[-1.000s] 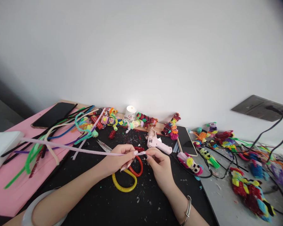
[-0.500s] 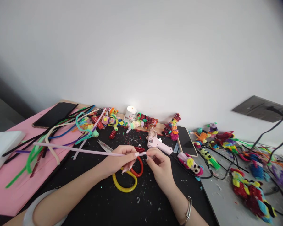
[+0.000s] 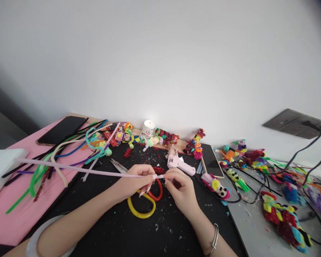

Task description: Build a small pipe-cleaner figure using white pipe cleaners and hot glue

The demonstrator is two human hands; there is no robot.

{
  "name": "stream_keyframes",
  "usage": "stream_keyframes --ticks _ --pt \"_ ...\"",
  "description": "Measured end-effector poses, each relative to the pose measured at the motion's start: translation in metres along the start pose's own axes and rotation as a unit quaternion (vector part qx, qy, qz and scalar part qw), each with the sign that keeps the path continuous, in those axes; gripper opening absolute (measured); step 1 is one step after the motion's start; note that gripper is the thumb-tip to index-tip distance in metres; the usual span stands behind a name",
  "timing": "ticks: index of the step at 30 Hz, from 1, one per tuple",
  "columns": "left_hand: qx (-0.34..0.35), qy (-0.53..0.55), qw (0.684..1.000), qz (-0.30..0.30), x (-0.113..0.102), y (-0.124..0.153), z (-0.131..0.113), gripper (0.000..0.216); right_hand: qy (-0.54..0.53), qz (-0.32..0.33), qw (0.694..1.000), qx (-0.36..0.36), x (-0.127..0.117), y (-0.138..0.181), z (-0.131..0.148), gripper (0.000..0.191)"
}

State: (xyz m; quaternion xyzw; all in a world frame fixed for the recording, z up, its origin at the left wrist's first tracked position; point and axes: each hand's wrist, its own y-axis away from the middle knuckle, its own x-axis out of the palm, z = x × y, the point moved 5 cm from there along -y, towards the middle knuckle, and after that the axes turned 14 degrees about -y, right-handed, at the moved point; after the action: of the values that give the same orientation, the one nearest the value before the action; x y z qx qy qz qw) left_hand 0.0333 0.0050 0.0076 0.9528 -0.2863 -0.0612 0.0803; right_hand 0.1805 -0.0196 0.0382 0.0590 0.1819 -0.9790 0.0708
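A long pale lilac pipe cleaner point(image 3: 88, 171) stretches from between my hands out to the far left. My left hand point(image 3: 140, 182) pinches it near its right end. At that end the fingertips of my right hand point(image 3: 179, 184) are closed on the short tip, close to the left fingertips. Beneath the hands lie scissors point(image 3: 141, 214) with one yellow and one red handle loop, blades pointing up and left. Just beyond the hands a red glittery piece point(image 3: 158, 170) is partly hidden. A pale pink glue gun point(image 3: 180, 164) rests behind my right hand.
Loose pipe cleaners point(image 3: 59, 153) spread over a pink board point(image 3: 50, 192) at left, beside a phone point(image 3: 61, 130). Along the wall stand a white cup point(image 3: 149, 128) and several pipe-cleaner figures point(image 3: 128, 134). More figures point(image 3: 283, 221), a second phone point(image 3: 212, 160) and black cables point(image 3: 296, 157) lie right.
The far end of the lilac pipe cleaner has shifted left and slightly up. Both hands stay almost in place, their fingertips slightly closer together.
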Motion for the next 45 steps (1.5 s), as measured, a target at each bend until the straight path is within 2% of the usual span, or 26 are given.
stream_keyframes --ticks 16,25,31,39,45 --pt "0.001 -0.052 0.999 0.005 0.000 0.001 0.002 0.017 0.062 0.065 0.996 -0.010 0.003 0.001 0.003 0.015" --pt "-0.003 -0.104 0.995 0.004 0.000 0.003 0.001 0.017 0.101 0.100 0.989 -0.045 0.006 0.003 0.003 0.018" --pt "0.015 -0.174 0.985 0.005 -0.001 0.004 -0.004 0.014 0.131 0.119 0.982 -0.059 0.008 0.005 0.001 0.020" --pt "0.089 -0.253 0.963 -0.004 0.000 0.008 -0.013 0.018 0.177 0.154 0.970 -0.060 0.012 0.007 0.000 0.022" --pt "0.055 -0.233 0.971 -0.010 -0.002 0.006 -0.009 0.019 0.177 0.136 0.973 -0.063 0.009 0.005 -0.001 0.021"
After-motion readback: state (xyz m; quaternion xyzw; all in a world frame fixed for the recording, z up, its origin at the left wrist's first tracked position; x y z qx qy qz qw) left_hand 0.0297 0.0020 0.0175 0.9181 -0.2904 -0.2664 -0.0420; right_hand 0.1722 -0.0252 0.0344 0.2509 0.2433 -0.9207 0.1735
